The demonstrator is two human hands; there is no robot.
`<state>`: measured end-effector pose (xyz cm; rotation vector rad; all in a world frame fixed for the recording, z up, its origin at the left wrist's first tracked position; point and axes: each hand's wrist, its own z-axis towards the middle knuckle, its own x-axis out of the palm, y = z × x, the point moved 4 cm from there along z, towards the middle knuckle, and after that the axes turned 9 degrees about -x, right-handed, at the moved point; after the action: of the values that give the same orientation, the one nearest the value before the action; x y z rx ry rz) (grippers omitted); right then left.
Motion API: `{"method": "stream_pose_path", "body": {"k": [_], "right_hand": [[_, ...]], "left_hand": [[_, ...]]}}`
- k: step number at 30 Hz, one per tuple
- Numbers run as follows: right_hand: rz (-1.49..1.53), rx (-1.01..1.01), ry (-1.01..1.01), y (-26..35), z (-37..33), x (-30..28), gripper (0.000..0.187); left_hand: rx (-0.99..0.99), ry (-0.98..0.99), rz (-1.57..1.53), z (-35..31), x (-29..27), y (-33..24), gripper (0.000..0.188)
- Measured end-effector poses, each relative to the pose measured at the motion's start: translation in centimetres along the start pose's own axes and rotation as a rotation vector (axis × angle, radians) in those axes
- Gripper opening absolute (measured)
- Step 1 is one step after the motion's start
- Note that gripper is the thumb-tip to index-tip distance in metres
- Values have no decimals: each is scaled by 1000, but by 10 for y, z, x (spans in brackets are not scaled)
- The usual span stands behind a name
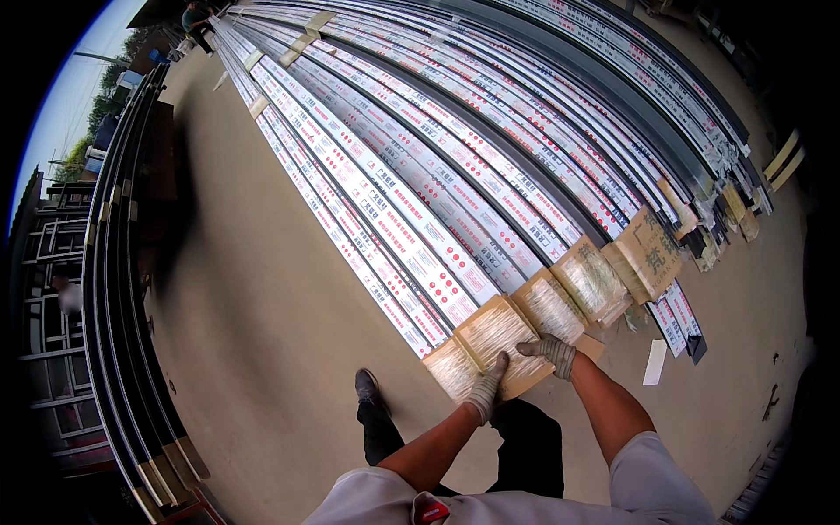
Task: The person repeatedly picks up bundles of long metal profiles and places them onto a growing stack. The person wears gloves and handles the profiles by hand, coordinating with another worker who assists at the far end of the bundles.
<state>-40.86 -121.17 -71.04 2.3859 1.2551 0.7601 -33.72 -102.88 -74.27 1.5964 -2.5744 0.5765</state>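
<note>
While the left hand (486, 388) and right hand (553, 350) touched the wrap (492, 331) toward five o'clock, partly curled, grip unclear, I thought spreading them wider would steady it.

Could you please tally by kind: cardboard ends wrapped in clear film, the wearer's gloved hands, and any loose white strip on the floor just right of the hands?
Film-wrapped cardboard ends: 4
Gloved hands: 2
White strip: 1
Total: 7

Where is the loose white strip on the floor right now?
In the head view, the loose white strip lies on the floor to the right of the person's right hand, close beside the protruding ends of the white-faced profiles.
</note>
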Motion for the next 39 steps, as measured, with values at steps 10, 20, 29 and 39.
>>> {"method": "stream_pose_path", "body": {"k": [10, 20, 29, 39], "right_hand": [[-59, -201, 1, 54, -23, -45, 89], [-120, -410, -293, 93, -91, -168, 83], [-713, -929, -767, 92, -219, -90, 19], [812, -123, -641, -69, 1, -96, 58]], "left_hand": [[-8, 138, -72, 14, 68, -23, 91], [-117, 210, 211, 50, 212, -35, 116], [-217, -43, 815, 108, 239, -65, 100], [-52, -16, 799, 96, 228, -82, 88]]}}
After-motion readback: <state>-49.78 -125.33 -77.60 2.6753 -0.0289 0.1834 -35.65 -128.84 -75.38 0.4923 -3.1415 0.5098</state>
